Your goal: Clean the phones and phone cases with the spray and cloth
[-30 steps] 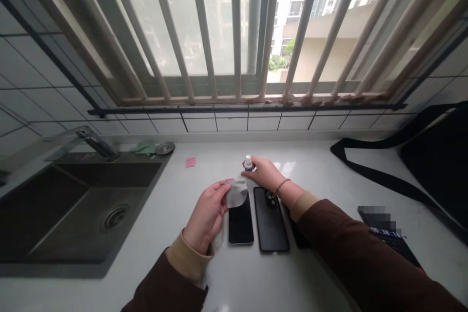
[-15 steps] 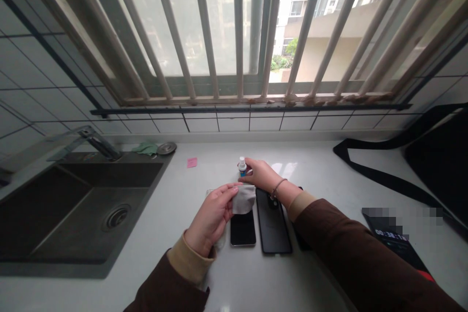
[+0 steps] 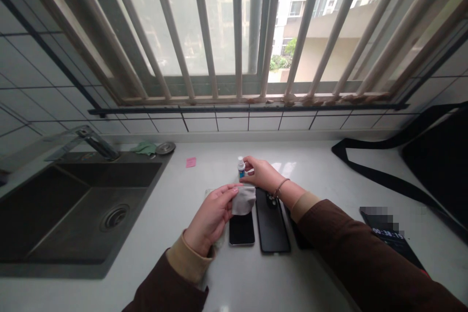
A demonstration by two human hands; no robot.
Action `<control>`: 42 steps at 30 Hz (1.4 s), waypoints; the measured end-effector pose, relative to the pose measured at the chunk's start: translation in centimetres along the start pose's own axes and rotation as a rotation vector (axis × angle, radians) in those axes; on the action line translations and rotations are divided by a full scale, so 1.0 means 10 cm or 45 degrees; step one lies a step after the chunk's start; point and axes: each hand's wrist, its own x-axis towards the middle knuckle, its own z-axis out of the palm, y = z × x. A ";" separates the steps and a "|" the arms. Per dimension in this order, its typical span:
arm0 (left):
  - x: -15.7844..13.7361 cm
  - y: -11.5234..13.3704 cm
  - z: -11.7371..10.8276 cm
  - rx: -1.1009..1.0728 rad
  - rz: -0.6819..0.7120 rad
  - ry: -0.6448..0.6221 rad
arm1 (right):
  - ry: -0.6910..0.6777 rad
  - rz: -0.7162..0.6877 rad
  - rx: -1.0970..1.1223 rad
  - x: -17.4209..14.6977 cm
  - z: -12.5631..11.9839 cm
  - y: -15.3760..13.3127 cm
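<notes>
My left hand [image 3: 215, 207] pinches a light grey cloth [image 3: 244, 200] between thumb and fingers. The cloth hangs over the upper part of a phone [image 3: 242, 231] with a dark screen. Farther back, a small white-capped bottle [image 3: 241, 168] with a blue label stands upright on the counter. My right hand [image 3: 263, 175] reaches it from the right, thumb by its base and fingers curled at its side. Beneath my right wrist lies a larger black phone [image 3: 273, 226], its camera bump partly covered. Another dark flat object [image 3: 302, 240] is mostly hidden under my right forearm.
A pink paper square [image 3: 190, 162] lies on the white counter [image 3: 175, 234]. To the left are a sink [image 3: 87, 214], a tap [image 3: 98, 141], a green cloth [image 3: 144, 148] and a metal strainer [image 3: 165, 148]. A black strap [image 3: 380, 175] and a timer display [image 3: 393, 236] are at right.
The view has shifted very slightly. Both hands, the cloth and the bottle keep nearly the same places, with a little more of the bottle's label showing.
</notes>
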 end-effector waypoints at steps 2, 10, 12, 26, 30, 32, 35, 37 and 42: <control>0.00 0.00 -0.01 -0.004 0.001 0.011 | 0.008 0.014 0.001 -0.06 -0.08 -0.03; -0.01 -0.03 -0.02 -0.036 0.062 -0.047 | -0.096 0.244 0.502 -0.73 -0.34 -0.41; -0.01 -0.04 -0.02 -0.048 0.085 -0.080 | -0.260 0.372 0.845 -0.91 -0.28 -0.53; 0.00 -0.01 -0.05 0.178 0.238 -0.137 | 0.045 0.369 1.432 -1.10 0.07 -0.66; 0.11 0.01 -0.19 0.385 0.497 0.104 | 0.221 0.391 1.494 -1.10 0.05 -0.61; 0.17 0.04 -0.28 0.550 0.616 0.214 | 0.285 0.410 1.506 -1.10 0.04 -0.58; 0.21 0.10 -0.41 1.061 0.832 0.436 | 0.362 0.434 1.505 -1.10 0.02 -0.55; 0.19 0.14 -0.49 1.592 0.904 0.656 | 0.422 0.449 1.509 -1.09 0.01 -0.54; 0.05 0.22 -0.58 2.412 0.320 0.846 | 0.576 0.504 1.559 -1.06 -0.01 -0.53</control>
